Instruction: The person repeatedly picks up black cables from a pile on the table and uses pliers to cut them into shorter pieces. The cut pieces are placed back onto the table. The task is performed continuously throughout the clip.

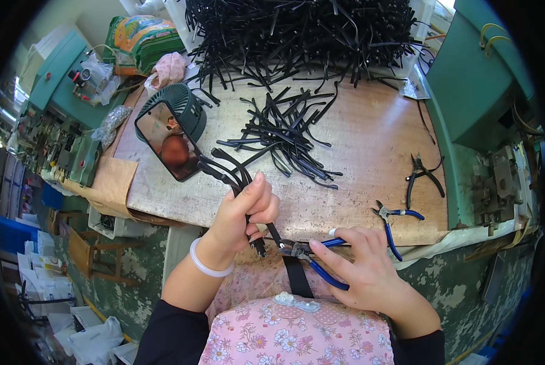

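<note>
The left hand [243, 214] pinched glossy black cable strips [227, 170]; the right hand [362, 267] squeezed blue-handled pliers [312, 255]. Loose strips [284, 137] littered the worn wooden bench [369, 140] beyond.

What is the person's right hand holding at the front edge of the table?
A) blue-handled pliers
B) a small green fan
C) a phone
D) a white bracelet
A: the right hand grips blue-handled pliers, whose tip meets a black strip held in the left hand; the phone and the green fan sit apart on the table.
</note>
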A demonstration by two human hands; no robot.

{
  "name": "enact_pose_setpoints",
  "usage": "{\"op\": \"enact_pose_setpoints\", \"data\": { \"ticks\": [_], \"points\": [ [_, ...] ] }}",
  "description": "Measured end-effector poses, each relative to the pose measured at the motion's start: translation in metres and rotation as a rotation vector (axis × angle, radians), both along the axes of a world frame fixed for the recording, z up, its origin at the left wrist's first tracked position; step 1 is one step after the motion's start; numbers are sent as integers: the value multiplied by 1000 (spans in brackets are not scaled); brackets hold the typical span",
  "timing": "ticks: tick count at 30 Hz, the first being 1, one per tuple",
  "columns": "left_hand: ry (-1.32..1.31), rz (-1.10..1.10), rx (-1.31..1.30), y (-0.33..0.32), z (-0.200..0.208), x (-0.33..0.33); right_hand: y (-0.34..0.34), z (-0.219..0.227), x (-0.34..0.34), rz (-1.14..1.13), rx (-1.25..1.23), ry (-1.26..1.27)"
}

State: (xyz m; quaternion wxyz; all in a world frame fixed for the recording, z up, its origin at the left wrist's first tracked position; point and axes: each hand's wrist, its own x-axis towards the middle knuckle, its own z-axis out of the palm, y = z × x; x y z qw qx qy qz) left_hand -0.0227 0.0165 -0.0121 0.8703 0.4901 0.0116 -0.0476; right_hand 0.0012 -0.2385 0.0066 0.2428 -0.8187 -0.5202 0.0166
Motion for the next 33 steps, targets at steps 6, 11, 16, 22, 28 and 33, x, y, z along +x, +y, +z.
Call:
{"op": "enact_pose_setpoints", "data": {
  "ticks": [6, 11, 16, 22, 28, 33],
  "points": [
    [-60, -22, -37, 1, -1, -1, -3, -1, 6, 41, 12, 23],
    [-437, 354, 159, -23, 0, -23, -7, -6, 7, -5, 47, 86],
    [-611, 667, 372, -47, -4, -32, -1, 3, 1, -40, 118, 130],
    [-630, 724, 373, -51, -4, -33, 1, -7, -1, -49, 124, 152],
    [-162, 434, 7, -27, 12, -20, -5, -17, 4, -18, 127, 358],
    [-112, 438, 2, -25, 13, -15, -8, -18, 0, -54, 443, 567]
  ]
}}
